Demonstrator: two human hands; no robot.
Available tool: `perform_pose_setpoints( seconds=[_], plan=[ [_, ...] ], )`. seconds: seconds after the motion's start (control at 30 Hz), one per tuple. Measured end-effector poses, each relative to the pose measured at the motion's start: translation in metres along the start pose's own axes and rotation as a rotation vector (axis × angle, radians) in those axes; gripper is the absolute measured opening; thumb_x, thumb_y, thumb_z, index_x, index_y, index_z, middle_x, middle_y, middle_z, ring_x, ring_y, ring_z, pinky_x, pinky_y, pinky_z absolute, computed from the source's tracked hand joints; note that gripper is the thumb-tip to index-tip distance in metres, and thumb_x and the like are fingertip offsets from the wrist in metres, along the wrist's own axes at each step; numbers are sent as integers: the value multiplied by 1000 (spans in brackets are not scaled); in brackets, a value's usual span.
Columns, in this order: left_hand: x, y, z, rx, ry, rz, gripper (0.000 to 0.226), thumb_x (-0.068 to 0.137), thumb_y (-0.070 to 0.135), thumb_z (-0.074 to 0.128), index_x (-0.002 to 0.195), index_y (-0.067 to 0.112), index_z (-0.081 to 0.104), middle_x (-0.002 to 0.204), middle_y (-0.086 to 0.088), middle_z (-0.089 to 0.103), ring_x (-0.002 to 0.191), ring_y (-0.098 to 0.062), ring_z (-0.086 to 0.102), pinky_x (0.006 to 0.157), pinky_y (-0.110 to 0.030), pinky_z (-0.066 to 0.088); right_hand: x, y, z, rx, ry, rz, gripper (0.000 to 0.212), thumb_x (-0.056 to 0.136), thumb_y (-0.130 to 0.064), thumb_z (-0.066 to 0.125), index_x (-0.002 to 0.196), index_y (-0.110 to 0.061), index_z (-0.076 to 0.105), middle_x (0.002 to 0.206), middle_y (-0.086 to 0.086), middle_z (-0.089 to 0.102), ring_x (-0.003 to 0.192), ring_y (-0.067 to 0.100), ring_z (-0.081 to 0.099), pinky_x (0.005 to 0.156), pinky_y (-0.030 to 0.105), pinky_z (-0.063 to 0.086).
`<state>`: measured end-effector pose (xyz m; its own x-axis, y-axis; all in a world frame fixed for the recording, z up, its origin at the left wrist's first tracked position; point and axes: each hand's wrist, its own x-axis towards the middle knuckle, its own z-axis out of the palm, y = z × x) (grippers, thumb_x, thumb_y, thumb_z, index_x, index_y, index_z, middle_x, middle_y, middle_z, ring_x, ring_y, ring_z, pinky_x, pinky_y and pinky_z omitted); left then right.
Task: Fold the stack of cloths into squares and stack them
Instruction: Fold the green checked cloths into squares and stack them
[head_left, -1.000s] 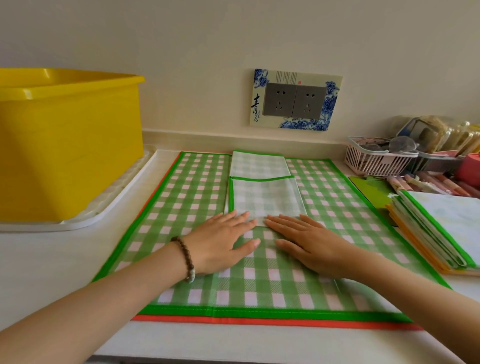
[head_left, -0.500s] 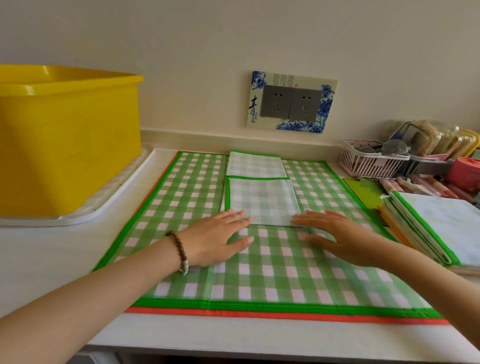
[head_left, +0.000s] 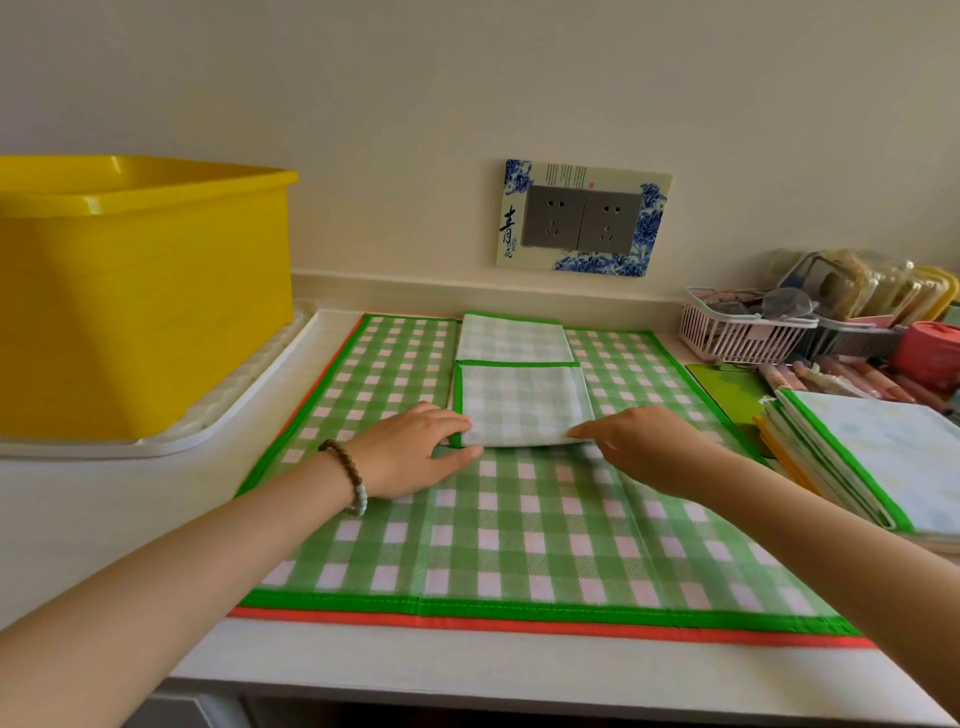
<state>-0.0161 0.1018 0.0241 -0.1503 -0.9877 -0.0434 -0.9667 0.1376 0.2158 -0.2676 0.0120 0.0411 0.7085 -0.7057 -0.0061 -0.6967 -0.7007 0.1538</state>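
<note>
Folded cloth (head_left: 523, 402) runs lengthwise toward the wall (head_left: 415, 104).

A yellow tub (head_left: 140, 291) sits on a white tray (head_left: 236, 410).

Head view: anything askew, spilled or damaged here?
Nothing spilled or damaged. Only the cloth stack at right looks untidy: its edges fan out instead of lining up. An orange-edged cloth peeks from under the green checked cloth along the near edge.

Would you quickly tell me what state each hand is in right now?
Left hand: pinches the folded cloth at its near left corner.
Right hand: pinches the same cloth's near right corner.
</note>
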Motion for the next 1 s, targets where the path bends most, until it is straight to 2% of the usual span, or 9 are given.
perform_pose_setpoints(
  seconds=[0.2, 0.33, 0.43, 0.53, 0.63, 0.73, 0.83, 0.9, 1.0],
  plan=[
    [-5, -2, 5, 5, -11, 87, 61, 93, 56, 35, 148, 33, 22, 155, 18, 14, 143, -1, 6, 114, -24, 9, -28, 7, 13, 89, 168, -118, 42, 100, -18, 41, 138, -34, 42, 136, -11, 53, 118, 11, 57, 96, 23, 44],
    [-7, -4, 7, 12, -5, 159, 62, 96, 30, 48, 148, 35, 15, 155, 18, 10, 142, 2, 3, 114, -20, 4, -57, 6, 19, 218, 373, -282, 32, 94, -23, 52, 124, -25, 60, 111, -7, 69, 93, 9, 69, 78, 16, 50],
    [-8, -7, 8, 88, -1, 210, 68, 95, 14, 51, 148, 34, 14, 153, 20, 10, 137, 7, 4, 114, -16, 0, -73, 2, 22, 312, 410, -325, 35, 96, -34, 40, 123, -23, 60, 110, -12, 68, 92, 4, 68, 80, 14, 52],
    [-13, -8, 9, 68, 27, 222, 65, 94, 7, 50, 146, 35, 22, 151, 23, 19, 140, 4, 14, 113, -11, 1, -76, 1, 23, 309, 472, -334, 36, 96, -38, 42, 126, -24, 57, 116, -17, 62, 98, 0, 64, 85, 14, 51],
    [-21, -4, 9, 47, 59, 244, 61, 94, 11, 52, 144, 36, 27, 148, 26, 23, 137, 7, 18, 104, -3, 1, -69, 6, 24, 301, 404, -278, 46, 90, -41, 54, 135, -40, 44, 134, -22, 50, 118, -6, 51, 99, 13, 41],
    [-35, 5, 9, 83, 23, 287, 63, 94, 14, 51, 144, 40, 22, 147, 28, 18, 131, 14, 12, 104, -3, -1, -57, 11, 24, 330, 201, -226, 84, 81, -16, 69, 136, -58, 21, 146, -32, 22, 136, -14, 17, 110, 9, 17],
    [-46, 8, 12, 189, 67, 392, 75, 87, -1, 55, 145, 35, 24, 150, 19, 24, 138, 1, 24, 111, -14, 8, -46, 8, 26, 305, 24, -226, 90, 82, 6, 46, 137, -55, 8, 149, -32, 0, 139, -12, -8, 116, 16, -1],
    [-49, 5, 14, 232, 83, 417, 79, 81, -8, 51, 145, 31, 27, 151, 10, 31, 138, -10, 31, 114, -27, 11, -41, 6, 27, 346, -11, -272, 78, 90, -10, 48, 140, -54, 8, 151, -31, -2, 138, -12, -12, 116, 17, -7],
    [-46, 3, 15, 223, 83, 387, 80, 81, -2, 35, 147, 39, 13, 155, 13, 13, 143, -7, 10, 116, -28, -5, -39, 7, 32, 368, -42, -337, 66, 89, -51, 50, 142, -54, 9, 152, -31, 0, 139, -11, -9, 116, 21, -6]
  ],
)
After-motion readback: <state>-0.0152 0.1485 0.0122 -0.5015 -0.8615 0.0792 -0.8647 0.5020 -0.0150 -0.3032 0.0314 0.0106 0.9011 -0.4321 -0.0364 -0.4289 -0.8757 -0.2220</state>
